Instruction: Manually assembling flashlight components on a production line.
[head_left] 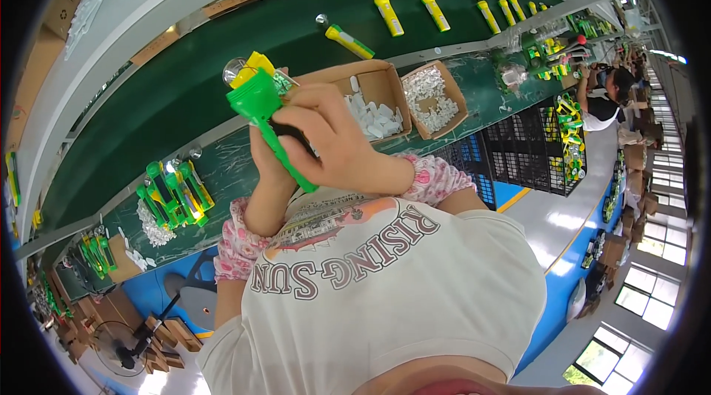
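Both hands hold a flashlight in front of my chest, over the near edge of the workbench. Its green half shell (255, 102) faces me, with a yellow part (258, 65) behind the wide end and a clear round reflector (235, 71) sticking out at the upper left. My right hand (341, 135) grips the handle side with bent fingers. Underneath, my left hand (268, 161) wraps round the body; the flashlight and my right hand hide most of its fingers. Just beyond my right hand stands a cardboard box (370, 73) with white plastic pieces (378, 121).
A second box (461, 101) holds small clear parts. Yellow flashlights (387, 13) lie along the green conveyor belt (222, 43). At left is a pile of green-and-yellow flashlights (178, 191) beside small white parts (154, 226). A black crate (518, 150) stands right; farther off, a person (601, 102) works.
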